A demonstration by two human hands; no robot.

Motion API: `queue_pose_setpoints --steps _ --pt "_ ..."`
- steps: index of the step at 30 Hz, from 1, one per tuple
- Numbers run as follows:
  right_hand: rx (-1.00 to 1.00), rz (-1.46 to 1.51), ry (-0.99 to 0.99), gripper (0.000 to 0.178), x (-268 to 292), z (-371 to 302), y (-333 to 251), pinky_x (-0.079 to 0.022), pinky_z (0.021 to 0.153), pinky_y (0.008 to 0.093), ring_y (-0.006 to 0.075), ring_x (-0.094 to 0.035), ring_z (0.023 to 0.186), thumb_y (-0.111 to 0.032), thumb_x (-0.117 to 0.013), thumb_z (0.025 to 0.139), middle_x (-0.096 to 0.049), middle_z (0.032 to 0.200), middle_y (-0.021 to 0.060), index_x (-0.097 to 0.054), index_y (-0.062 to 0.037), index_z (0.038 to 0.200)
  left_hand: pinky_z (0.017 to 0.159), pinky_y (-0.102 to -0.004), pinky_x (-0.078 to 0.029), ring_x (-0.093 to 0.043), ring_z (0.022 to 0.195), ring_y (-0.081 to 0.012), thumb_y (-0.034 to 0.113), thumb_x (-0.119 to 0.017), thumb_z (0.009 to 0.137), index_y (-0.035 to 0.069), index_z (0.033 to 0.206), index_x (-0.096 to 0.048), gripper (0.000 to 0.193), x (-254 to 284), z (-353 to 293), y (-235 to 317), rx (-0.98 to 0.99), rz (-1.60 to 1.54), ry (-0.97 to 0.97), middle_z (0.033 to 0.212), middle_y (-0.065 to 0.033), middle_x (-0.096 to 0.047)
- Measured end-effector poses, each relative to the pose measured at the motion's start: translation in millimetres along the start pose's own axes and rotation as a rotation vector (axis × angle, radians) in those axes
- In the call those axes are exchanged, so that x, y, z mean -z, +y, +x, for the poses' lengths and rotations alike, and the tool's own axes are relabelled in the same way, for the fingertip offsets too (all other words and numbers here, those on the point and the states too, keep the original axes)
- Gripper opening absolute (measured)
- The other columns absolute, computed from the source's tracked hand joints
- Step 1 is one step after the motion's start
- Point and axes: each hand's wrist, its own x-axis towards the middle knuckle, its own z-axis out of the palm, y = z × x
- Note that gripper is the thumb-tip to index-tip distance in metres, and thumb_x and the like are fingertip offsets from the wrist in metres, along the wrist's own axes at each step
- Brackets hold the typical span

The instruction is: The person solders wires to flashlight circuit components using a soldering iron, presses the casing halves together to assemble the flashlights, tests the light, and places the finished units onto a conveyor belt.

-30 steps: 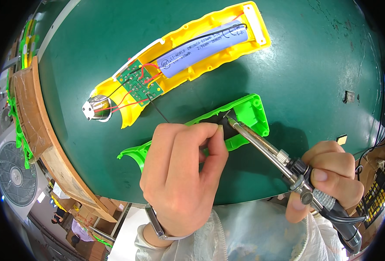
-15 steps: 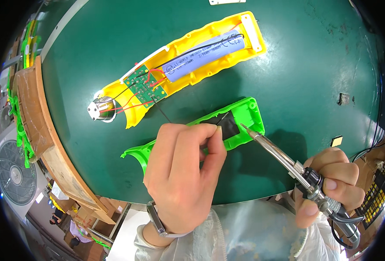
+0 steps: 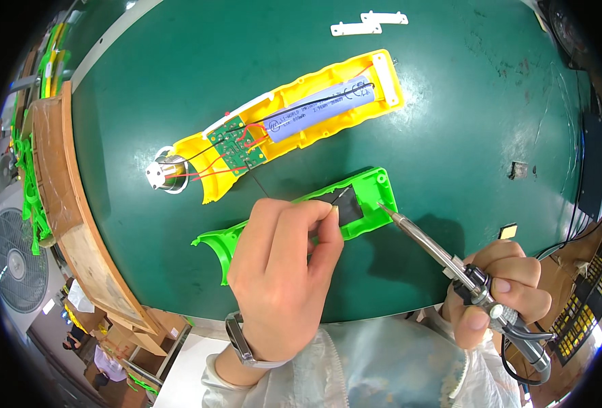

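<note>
My left hand [image 3: 284, 272] is closed in a pinch on a thin black wire [image 3: 258, 182], whose bared tip sticks out past the fingertips. The wire runs back to the green circuit board [image 3: 235, 145] in a yellow half shell [image 3: 294, 144]. Under the fingers lies a green half shell [image 3: 375, 182] with a black pad [image 3: 350, 209] inside. My right hand [image 3: 505, 282] grips a soldering iron [image 3: 426, 243], its tip over the green shell's right end, apart from the wire. In the yellow shell rests a blue cylindrical battery [image 3: 324, 109], wired to the board.
Two white strips [image 3: 355, 28] lie at the far edge of the green table [image 3: 450, 122]. At the left end of the yellow shell sits a silver lamp head [image 3: 159, 174]. A wooden-edged box [image 3: 90, 204] and a fan [image 3: 19, 262] stand left; black cables [image 3: 576, 234] hang at right.
The whole view has shifted slightly, bringing the two white strips further into sight. My left hand keeps its pinch on the wire, and the iron stays over the green shell.
</note>
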Motion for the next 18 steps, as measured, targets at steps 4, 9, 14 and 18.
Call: queue_pose_setpoints --steps 4,9,14,18 --pt "-0.011 -0.003 0.001 0.045 0.5 -0.1 -1.0 -0.027 0.04 0.0279 0.0144 -0.036 0.044 -0.035 -0.07 0.08 -0.041 0.068 0.0076 -0.04 -0.0044 0.089 0.049 -0.0274 -0.041 -0.053 0.056 -0.0168 -0.014 -0.071 0.063 0.002 0.085 -0.059 0.029 0.8 -0.4 -0.5 0.003 -0.012 -0.012 0.076 -0.007 -0.054" --pt "-0.011 -0.009 0.037 0.044 -2.1 -1.0 -0.9 -0.028 0.04 0.0278 0.0143 -0.037 0.044 -0.035 -0.07 0.08 -0.042 0.068 0.0079 -0.039 -0.0045 0.088 0.048 -0.0274 -0.041 -0.053 0.057 -0.0172 -0.013 -0.071 0.065 0.002 0.086 -0.059 0.029 0.7 -1.2 -0.2 0.005 -0.014 -0.013 0.077 -0.0073 -0.055" --pt "-0.008 -0.008 0.017 0.044 -1.0 -0.1 -0.2 -0.028 0.04 0.0279 0.0142 -0.036 0.044 -0.035 -0.07 0.08 -0.042 0.068 0.0079 -0.039 -0.0047 0.088 0.047 -0.0269 -0.041 -0.053 0.056 -0.0168 -0.014 -0.071 0.065 0.002 0.086 -0.06 0.029 0.2 -0.5 -0.3 0.006 -0.01 -0.01 0.077 -0.007 -0.055" --pt "0.011 0.074 -0.014 0.039 2.8 3.4 1.1 -0.039 0.039 0.0264 0.0166 -0.048 0.047 -0.019 -0.074 0.072 -0.05 0.073 0.0083 -0.045 -0.0026 0.093 0.047 -0.0273 -0.041 -0.053 0.056 -0.0164 -0.013 -0.071 0.066 0.002 0.086 -0.06 0.028 0.3 -0.3 -0.6 -0.002 -0.016 -0.007 0.077 -0.0068 -0.054"
